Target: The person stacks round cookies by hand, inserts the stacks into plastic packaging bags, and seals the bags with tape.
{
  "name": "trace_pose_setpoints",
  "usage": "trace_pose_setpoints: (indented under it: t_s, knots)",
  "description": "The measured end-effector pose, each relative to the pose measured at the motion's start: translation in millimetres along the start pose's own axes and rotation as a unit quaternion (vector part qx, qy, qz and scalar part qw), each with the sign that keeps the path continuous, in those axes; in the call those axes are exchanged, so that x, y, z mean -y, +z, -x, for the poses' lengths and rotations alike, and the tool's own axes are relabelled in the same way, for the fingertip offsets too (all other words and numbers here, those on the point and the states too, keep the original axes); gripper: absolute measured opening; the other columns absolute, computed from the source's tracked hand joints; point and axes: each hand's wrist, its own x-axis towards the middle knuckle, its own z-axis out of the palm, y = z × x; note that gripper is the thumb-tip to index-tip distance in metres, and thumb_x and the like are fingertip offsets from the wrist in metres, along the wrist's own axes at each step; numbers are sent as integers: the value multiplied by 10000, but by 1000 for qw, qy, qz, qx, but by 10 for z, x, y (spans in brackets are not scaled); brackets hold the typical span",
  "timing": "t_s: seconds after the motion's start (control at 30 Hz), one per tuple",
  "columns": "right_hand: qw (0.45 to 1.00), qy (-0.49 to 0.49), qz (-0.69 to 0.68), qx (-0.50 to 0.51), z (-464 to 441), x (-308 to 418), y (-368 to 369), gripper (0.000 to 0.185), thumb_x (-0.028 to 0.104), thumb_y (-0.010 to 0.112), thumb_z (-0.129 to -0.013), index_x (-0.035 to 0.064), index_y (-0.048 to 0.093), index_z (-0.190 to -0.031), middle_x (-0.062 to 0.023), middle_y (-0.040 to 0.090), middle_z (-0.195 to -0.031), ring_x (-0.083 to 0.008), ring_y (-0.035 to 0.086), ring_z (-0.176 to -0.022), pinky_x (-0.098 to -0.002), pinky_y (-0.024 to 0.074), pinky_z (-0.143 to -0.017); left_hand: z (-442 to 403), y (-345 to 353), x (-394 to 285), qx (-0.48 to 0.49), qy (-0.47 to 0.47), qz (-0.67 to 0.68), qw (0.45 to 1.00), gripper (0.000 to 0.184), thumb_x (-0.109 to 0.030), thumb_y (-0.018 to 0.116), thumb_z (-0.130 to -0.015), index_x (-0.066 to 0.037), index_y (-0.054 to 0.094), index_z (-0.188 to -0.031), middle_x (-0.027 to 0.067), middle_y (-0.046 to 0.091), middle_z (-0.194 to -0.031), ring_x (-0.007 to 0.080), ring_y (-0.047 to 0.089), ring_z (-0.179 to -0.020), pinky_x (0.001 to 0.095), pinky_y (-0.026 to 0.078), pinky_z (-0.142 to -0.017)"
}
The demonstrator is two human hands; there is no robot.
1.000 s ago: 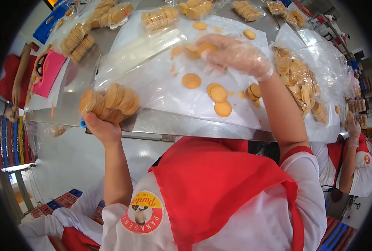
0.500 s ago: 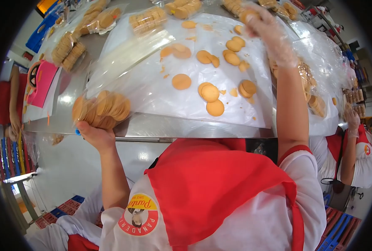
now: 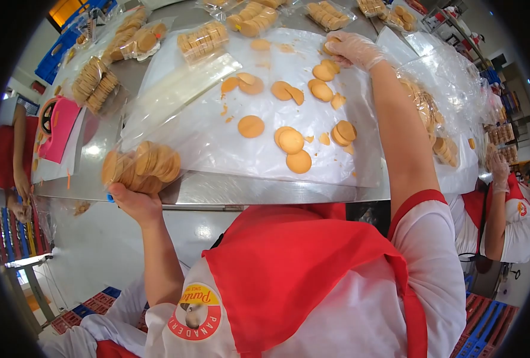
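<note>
In the head view, my left hand (image 3: 137, 203) grips a clear plastic bag of round cookies (image 3: 143, 167) from below, at the table's front edge. The cookies are stacked in rows inside, and the bag's film spreads up to the right. My right hand (image 3: 354, 51), in a clear plastic glove, reaches to the far side of the white sheet (image 3: 205, 143). Its fingers close on a round cookie (image 3: 330, 45), partly covered by them. Nearer me lie loose cookies (image 3: 291, 141), some overlapping, among broken pieces and crumbs.
Flat clear bags (image 3: 187, 83) lie on the sheet's left part. Filled cookie packs (image 3: 202, 40) stand along the back and left. A pink object (image 3: 62, 128) sits at the left. More packs (image 3: 447, 149) lie right of my arm. Co-workers (image 3: 512, 221) are at both sides.
My right hand has come down and slightly left to a cookie at the sheet's far edge. My left hand still holds the bag. The whole view has shifted a little.
</note>
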Motion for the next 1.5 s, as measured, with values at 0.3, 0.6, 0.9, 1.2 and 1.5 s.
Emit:
trace_pose_setpoints:
  t_s: [0.3, 0.6, 0.9, 1.2, 1.5]
  knots:
    - [917, -92, 372, -116, -17, -66, 212, 442, 359, 496, -802, 137, 443, -1181, -183, 585, -997, -342, 528, -966, -413, 408, -830, 2, -7, 12, 0, 4, 8, 1000, 792, -606, 531, -734, -28, 360, -1248, 103, 488, -1112, 230, 490, -1032, 382, 408, -891]
    - [972, -119, 142, -143, 720, 274, 28, 447, 328, 489, -803, 149, 454, -1210, -119, 585, -916, -251, 527, -846, -349, 414, -763, 15, 8, -13, -3, -1, 2, 1000, 799, -608, 539, -728, -32, 360, -1250, 104, 468, -1149, 247, 471, -1070, 396, 396, -907]
    - [981, -81, -173, 39, 1887, -14, 49, 365, 216, 556, -792, 61, 539, -1122, -30, 564, -788, -85, 528, -660, -217, 435, -600, -7, -5, -9, 10, 10, -9, 1000, 761, -600, 518, -749, -36, 370, -1238, 103, 481, -1130, 250, 495, -1043, 397, 410, -895]
    - [984, -88, -15, 152, 1967, 242, 204, 509, 405, 612, -733, 44, 540, -1084, -36, 570, -944, -127, 547, -826, -261, 442, -717, 91, -163, 391, 8, -40, -275, 961, 317, -298, 401, -915, 1, 506, -910, 81, 535, -789, 174, 495, -724, 324, 428, -664]
    - [973, -175, -10, 150, 1500, -324, 383, 580, 403, 586, -771, 27, 436, -1185, -72, 540, -1004, -142, 528, -814, -224, 425, -626, -19, 70, -26, 12, 21, -68, 997, 476, -318, 547, -848, 12, 415, -1164, 111, 512, -1086, 166, 461, -1030, 298, 365, -902]
